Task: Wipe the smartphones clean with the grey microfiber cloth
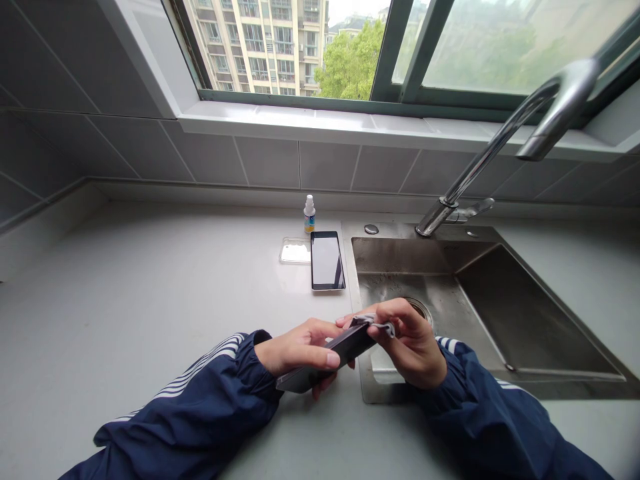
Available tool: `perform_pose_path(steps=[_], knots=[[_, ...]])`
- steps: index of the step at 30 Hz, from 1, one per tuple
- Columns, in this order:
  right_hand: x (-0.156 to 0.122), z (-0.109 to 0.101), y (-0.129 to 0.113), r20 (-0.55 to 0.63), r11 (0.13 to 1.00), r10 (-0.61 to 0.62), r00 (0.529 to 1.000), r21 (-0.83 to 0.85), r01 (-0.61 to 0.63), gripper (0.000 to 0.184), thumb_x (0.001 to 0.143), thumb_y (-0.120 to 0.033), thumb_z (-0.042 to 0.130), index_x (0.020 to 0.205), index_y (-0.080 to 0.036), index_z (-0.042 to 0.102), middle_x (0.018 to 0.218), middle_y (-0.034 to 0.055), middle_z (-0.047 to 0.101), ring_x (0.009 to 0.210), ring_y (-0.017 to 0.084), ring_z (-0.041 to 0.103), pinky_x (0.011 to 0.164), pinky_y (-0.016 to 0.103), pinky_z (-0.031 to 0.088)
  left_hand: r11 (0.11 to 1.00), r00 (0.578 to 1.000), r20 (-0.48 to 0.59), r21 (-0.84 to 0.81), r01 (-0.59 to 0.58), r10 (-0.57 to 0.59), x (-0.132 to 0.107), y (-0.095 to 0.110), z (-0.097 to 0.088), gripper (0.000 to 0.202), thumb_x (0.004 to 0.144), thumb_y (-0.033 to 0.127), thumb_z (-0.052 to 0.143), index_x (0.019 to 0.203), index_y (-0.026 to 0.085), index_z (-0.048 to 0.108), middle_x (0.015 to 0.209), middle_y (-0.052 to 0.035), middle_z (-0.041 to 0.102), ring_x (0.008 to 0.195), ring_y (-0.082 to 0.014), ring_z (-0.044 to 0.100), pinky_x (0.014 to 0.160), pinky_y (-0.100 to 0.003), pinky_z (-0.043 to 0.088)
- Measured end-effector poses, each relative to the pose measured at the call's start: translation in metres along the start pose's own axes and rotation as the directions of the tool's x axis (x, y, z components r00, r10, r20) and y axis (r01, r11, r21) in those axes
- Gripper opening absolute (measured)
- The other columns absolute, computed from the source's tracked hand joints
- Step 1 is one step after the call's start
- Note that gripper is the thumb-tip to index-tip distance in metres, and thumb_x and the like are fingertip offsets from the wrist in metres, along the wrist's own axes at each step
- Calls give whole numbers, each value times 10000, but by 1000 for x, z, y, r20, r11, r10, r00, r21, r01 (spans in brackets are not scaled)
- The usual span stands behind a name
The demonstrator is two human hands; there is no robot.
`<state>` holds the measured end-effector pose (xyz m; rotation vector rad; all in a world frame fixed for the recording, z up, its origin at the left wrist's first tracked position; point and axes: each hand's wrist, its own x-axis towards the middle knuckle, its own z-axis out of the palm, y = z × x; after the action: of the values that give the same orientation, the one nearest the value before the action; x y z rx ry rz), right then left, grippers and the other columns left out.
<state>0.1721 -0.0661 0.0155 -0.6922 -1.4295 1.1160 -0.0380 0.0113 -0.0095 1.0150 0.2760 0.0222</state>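
My left hand (310,347) is closed around a dark smartphone (327,360), thumb on its near face and fingers curled behind and below. The phone is tilted, its upper right end toward my right hand (407,340). That hand pinches a small light grey cloth (383,325) folded over the phone's far end. Both hands are above the counter near the sink's left edge. Beyond them a second phone (327,260) lies flat on the counter, its pale screen reflecting light. A clear phone case (295,251) lies beside it, partly under or against its left edge.
A small white-capped bottle (309,215) stands behind the second phone. To the right is a steel sink (480,320) with a tall chrome faucet (475,160) arching over it. The white counter (150,280) runs left to a tiled wall, below a window.
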Motion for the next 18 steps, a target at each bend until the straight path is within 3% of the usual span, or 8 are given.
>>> perform_pose_path(steps=[7,14,18], knots=[[-3,6,0,-75,993,86,993,93,-78,132,1017,-240,518,1119,-256,600,954,30,709,666,159,727,572,289,626,997,997,32,45,-66,65,-1,-2,-1,500,784,482,724,1099,100,656,682,-33,598,534,-133,579,486,-235,495],[-6,6,1,-52,975,158,986,164,-147,146,1017,-273,530,1157,-272,572,924,19,689,692,166,717,629,317,604,985,992,30,118,-123,120,0,3,3,504,755,481,753,1070,101,649,698,-14,569,539,-111,536,488,-208,413],[-7,6,-1,-74,986,147,986,92,-140,135,998,-314,571,1110,-255,617,924,24,662,729,155,693,681,305,582,972,987,35,169,-161,157,1,4,4,511,727,477,774,1040,101,626,696,5,530,541,-85,438,486,-211,328]])
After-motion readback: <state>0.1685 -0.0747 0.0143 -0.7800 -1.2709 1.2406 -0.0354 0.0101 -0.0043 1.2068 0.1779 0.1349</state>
